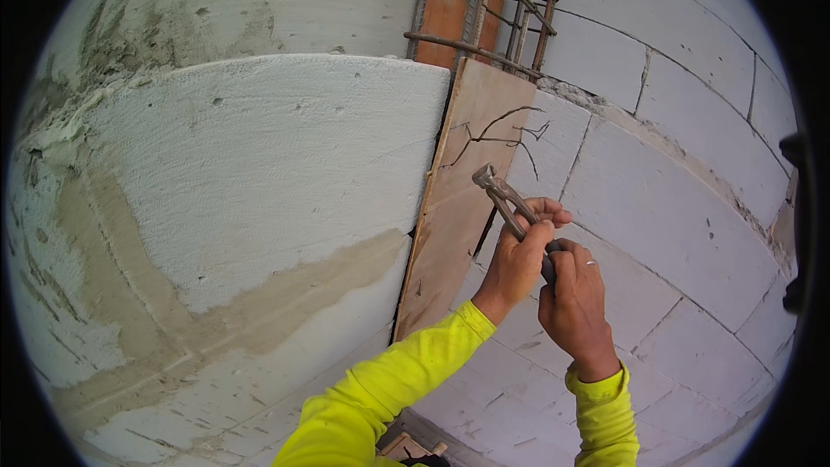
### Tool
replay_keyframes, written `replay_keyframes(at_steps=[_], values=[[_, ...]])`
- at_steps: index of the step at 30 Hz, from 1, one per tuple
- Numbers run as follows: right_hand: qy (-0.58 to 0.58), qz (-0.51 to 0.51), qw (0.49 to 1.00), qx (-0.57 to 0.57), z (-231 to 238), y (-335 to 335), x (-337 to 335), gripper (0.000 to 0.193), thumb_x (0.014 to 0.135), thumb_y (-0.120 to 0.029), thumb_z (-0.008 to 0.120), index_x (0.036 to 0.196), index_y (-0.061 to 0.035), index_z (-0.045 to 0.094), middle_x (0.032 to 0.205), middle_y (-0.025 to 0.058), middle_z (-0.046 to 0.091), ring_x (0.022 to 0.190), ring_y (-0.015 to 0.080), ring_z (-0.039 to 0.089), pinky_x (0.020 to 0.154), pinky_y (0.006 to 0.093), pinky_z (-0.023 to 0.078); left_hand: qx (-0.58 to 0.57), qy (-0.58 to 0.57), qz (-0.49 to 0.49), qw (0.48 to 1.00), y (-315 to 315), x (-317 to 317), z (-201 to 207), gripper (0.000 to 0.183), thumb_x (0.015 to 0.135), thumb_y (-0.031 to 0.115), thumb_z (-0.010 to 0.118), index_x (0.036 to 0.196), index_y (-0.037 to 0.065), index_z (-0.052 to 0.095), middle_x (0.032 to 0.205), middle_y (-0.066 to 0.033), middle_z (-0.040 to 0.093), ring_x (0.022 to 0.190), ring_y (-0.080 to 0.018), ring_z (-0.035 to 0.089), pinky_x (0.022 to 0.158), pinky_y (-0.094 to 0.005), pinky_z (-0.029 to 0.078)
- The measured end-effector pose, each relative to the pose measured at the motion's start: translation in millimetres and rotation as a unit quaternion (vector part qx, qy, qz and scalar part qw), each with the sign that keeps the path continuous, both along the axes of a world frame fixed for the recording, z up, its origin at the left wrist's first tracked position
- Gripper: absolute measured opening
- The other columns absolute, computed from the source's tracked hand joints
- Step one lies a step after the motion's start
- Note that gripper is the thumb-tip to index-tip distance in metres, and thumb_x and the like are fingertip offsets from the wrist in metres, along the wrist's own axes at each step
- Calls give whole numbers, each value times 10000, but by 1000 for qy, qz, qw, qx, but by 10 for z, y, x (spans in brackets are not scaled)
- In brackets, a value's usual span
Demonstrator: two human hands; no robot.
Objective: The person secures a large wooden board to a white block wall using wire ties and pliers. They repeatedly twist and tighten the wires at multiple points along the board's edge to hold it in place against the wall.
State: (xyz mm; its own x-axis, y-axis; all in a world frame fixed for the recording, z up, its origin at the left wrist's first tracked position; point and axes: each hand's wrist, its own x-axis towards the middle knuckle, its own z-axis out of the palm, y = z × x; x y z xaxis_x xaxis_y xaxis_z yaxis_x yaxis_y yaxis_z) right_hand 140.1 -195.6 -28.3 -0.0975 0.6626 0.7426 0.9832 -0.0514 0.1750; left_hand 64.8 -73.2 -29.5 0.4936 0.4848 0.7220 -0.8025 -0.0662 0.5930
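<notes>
My right hand is wrapped around the dark handle ends of metal pincers. My left hand is closed around the handles farther up, its thumb and curled fingers near the tool's middle. The pincers point up and left, with the jaws just below some bent tie wires. Those dark wires stick out from the face of a narrow plywood board, which stands upright in the wall corner. The jaws and the wires appear apart. Part of the handles is hidden by my fingers.
White block walls flank the board, a mortar-smeared one at left and a jointed one at right. Above the board rises a rebar cage with ties before an orange-brown panel. A dark object edges in at far right.
</notes>
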Motion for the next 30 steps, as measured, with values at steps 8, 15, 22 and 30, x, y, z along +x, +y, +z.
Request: replay_keyframes(at_steps=[8, 15, 22, 30], values=[[-95, -133, 987, -8, 473, -59, -217, 646, 675, 139, 542, 1307, 13, 499, 1466, 285, 435, 1323, 420, 437, 1099, 561, 308, -29, 9, -103, 994, 125, -18, 278, 522, 967, 184, 357, 1458, 8, 375, 1371, -146, 559, 1229, -222, 572, 1015, -366, 489], [-123, -158, 980, -8, 578, -16, -229, 678, 674, 143, 530, 1337, 10, 483, 1487, 296, 405, 1351, 442, 406, 1104, 579, 305, 1, -5, -118, 993, 204, -35, 371, 474, 982, 194, 352, 1411, 8, 429, 1344, -114, 594, 1226, -222, 574, 1055, -384, 460], [-149, -172, 974, 5, 695, -34, -274, 586, 738, 113, 554, 1313, 14, 491, 1443, 287, 438, 1329, 446, 426, 1109, 606, 305, 29, 6, -110, 994, 247, -38, 428, 441, 997, 228, 372, 1377, 28, 472, 1310, -130, 601, 1220, -214, 565, 1038, -385, 459], [-213, -162, 963, -42, 969, -59, -342, 359, 790, 84, 567, 1142, 17, 537, 1164, 230, 523, 1056, 371, 557, 957, 509, 432, 33, -49, -145, 988, 352, 16, 421, 419, 1006, 262, 425, 1329, 14, 526, 1280, -120, 601, 1209, -217, 567, 1052, -414, 460]])
